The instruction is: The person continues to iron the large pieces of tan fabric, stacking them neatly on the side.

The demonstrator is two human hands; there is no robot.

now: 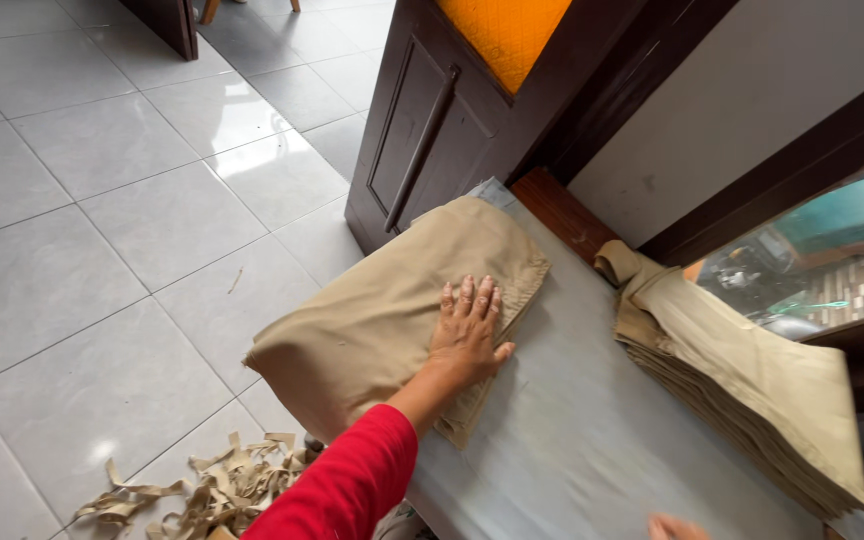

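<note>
My left hand (pixel 467 335) lies flat, palm down, on a folded khaki cloth (pixel 382 315). The cloth rests on the left part of a grey table top (pixel 592 440) and hangs over its left edge. A red sleeve covers my left forearm. Only the fingertips of my right hand (pixel 674 527) show at the bottom edge, on the table top, with nothing visible in them.
A thick stack of khaki cloth pieces (pixel 752 390) lies along the table's right side under a window. A dark wooden door (pixel 432 130) with an orange pane stands behind the table. Khaki cloth scraps (pixel 202 490) litter the grey tiled floor at lower left.
</note>
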